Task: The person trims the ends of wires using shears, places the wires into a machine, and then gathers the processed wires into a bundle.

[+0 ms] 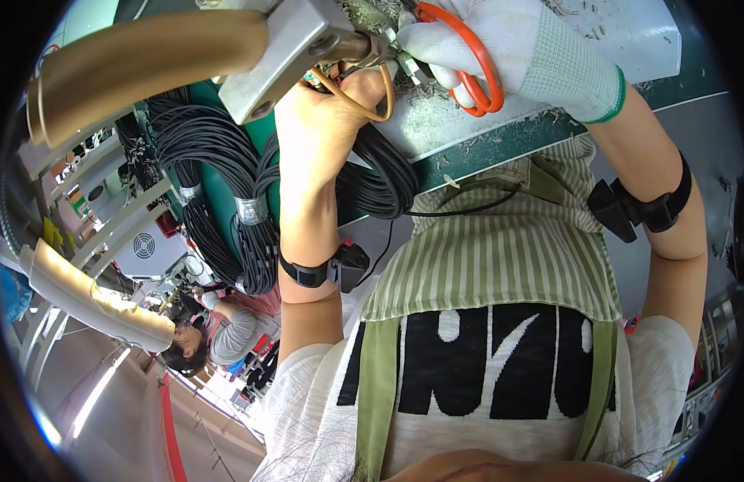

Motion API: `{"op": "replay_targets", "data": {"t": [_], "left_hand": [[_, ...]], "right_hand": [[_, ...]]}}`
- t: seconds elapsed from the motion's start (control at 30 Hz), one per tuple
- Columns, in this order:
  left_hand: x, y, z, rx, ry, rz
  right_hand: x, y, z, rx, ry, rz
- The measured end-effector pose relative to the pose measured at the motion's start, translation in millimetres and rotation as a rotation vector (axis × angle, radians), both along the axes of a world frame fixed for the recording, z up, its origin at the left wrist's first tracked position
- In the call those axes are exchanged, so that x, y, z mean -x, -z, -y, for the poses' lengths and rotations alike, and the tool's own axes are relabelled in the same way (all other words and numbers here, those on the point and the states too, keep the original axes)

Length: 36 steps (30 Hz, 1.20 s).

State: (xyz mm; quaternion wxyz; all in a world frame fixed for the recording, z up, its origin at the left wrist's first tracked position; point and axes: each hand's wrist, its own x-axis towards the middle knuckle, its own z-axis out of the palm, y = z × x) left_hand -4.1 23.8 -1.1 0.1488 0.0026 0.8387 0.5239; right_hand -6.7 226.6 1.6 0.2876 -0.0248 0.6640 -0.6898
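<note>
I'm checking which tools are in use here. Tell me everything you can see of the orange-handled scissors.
The scissors have bright orange, glossy handle loops that look like plastic. The right hand, in a white knit glove with a green cuff edge, grips them, a finger through a loop. They sit at the top of the view over a pale work surface strewn with small clippings. The blades point left toward the left hand and a small connector, mostly hidden; open or shut cannot be told.
</note>
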Motion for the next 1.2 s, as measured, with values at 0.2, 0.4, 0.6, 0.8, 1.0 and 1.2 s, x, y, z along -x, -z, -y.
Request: {"op": "replay_targets", "data": {"t": [0.2,0.4,0.6,0.8,1.0,1.2], "left_hand": [[6,3,5,-0.016,0.079,0.003],[7,9,2,-0.297,0.129,0.102],[-32,12,20,-0.724,-0.178,0.237],[-64,-8,12,-0.652,0.262,0.412],[-58,-20,3,-0.73,0.159,0.381],[-54,-18,6,-0.927,0.134,0.491]], "right_hand": [[2,-2,-2,-0.04,-0.048,-0.115],[-3,2,0,0.058,0.064,-0.057],[-35,-19,-41,-0.182,0.101,-0.093],[-66,-13,-13,-0.335,0.094,-0.317],[-68,-1,4,-0.391,0.217,-0.797],[-65,9,-5,-0.538,0.213,-1.327]]}}
